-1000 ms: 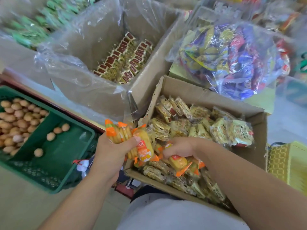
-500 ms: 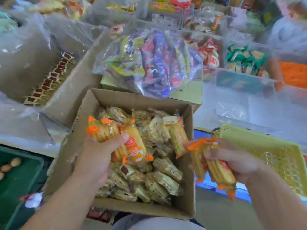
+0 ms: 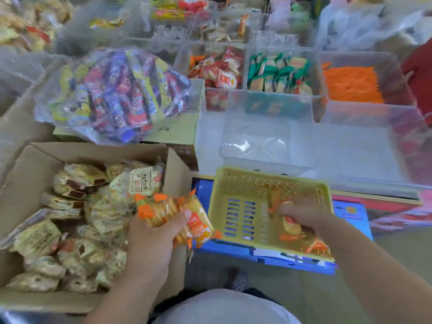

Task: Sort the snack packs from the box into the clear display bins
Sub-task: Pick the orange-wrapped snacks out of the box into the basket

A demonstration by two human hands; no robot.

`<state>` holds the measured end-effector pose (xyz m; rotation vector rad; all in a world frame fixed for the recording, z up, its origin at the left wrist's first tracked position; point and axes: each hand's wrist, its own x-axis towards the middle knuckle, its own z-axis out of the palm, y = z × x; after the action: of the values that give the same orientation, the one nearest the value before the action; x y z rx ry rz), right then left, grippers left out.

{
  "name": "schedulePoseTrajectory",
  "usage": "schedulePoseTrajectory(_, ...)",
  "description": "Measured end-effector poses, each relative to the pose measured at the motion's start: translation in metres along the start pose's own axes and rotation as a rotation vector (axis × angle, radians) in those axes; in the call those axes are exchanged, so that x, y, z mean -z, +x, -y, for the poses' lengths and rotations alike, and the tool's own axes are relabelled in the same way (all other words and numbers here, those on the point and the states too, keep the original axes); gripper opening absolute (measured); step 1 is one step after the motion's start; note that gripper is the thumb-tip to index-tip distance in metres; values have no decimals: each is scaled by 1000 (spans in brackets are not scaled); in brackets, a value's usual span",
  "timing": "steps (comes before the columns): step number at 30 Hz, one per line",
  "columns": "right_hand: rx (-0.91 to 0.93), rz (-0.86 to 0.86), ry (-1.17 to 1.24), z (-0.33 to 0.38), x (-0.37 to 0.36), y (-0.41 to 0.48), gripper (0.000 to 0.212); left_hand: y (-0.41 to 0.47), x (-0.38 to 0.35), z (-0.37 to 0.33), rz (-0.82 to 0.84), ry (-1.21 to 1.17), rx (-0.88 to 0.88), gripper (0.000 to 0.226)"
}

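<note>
Several orange-ended packs (image 3: 163,211) sit bunched in the left hand (image 3: 152,242), held over the near right corner of the box (image 3: 30,164), with fingers and thumb clamped round their middles. They look light, wrapped in slick, crinkly film. The stacked biscuits inside would likely crack under a hard squeeze, so a grip across the firm middle seems safer than tugging the crimped ends. The left wrist is cocked up, with the back of the hand towards the person. To the right, the right hand (image 3: 304,215) reaches palm-down into the yellow basket (image 3: 233,181), its fingers lying over loose packs (image 3: 289,226) on the basket floor. Blur hides whether they pinch one or lie spread, so I cannot tell. Farther off, an empty clear bin (image 3: 268,106) stands among filled ones, well apart from both hands.
</note>
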<state>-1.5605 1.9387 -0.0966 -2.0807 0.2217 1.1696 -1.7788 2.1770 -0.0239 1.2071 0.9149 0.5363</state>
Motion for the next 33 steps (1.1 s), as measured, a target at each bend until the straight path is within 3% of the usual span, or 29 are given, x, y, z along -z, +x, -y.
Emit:
schedulePoseTrajectory(4, 80, -45, -428, -11, -19, 36, 38, -1, -22, 6, -22, 90, -3, 32)
schedulePoseTrajectory(6, 154, -50, -490, -17, -22, 44, 51, 1, -33, 9, 1, 149, 8, 18)
schedulePoseTrajectory(10, 323, -2, -569, -24, -11, 46, 82, 7, -63, 15, 107, 481, -17, 28)
schedulePoseTrajectory(12, 436, -49, -704, -27, 1, 38, 74, 10, -82, 20, 194, 594, -29, 33)
schedulePoseTrajectory(16, 788, -414, -999, -43, 21, 12, 45, 24, -123, 40, 351, 869, -177, 34)
schedulePoseTrajectory(18, 809, -527, -1013, -56, 28, 5, 39, 34, -138, 58, 438, 1015, -174, 33)
schedulePoseTrajectory(22, 682, -435, -984, -72, 33, 2, 61, 57, -152, 92, 499, 1249, -27, 27)
schedulePoseTrajectory(24, 674, -418, -995, -74, 33, 1, 72, 65, -150, 101, 521, 1288, 38, 47)
schedulePoseTrajectory(26, 671, -399, -998, -75, 33, 1, 80, 69, -148, 105, 563, 1335, 91, 90)
schedulePoseTrajectory(28, 669, -413, -985, -74, 32, -2, 70, 66, -146, 102, 590, 1326, 68, 109)
schedulePoseTrajectory(30, 660, -454, -945, -67, 27, -8, 51, 56, -141, 90, 598, 1260, -51, 91)
schedulePoseTrajectory(33, 733, -487, -816, -49, 10, -17, 46, 35, -118, 62, 605, 1116, -229, 51)
